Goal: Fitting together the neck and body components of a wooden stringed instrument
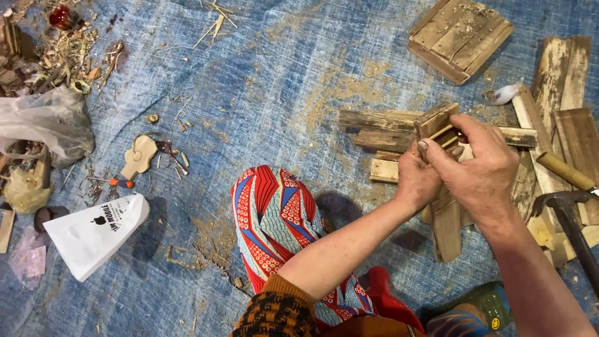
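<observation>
A small wooden block point(437, 120) made of slats was held above a loose heap of wood pieces point(387, 140), right of the picture's middle. The left hand point(417, 178) was closed around the block from below and behind, fingers wrapped against it. The right hand point(480, 168) was clamped over it from the front, thumb and fingertips pressing on a thin pale strip set in the block's side.

Just right of the hands lay a hammer point(571, 215) with a dark head, and beside it a wooden tool handle point(564, 171) on some long boards point(564, 81). Farther up sat a square slatted panel point(460, 37). Everything rested on a blue woven tarp point(262, 81) spread on the floor and dusted with sawdust. Below the hands a knee in red and blue patterned cloth point(277, 218) stuck out. Well apart on the left lay a white paper bag point(93, 234), a small guitar-shaped wooden cutout point(138, 155) and a crumpled clear plastic bag point(47, 122).
</observation>
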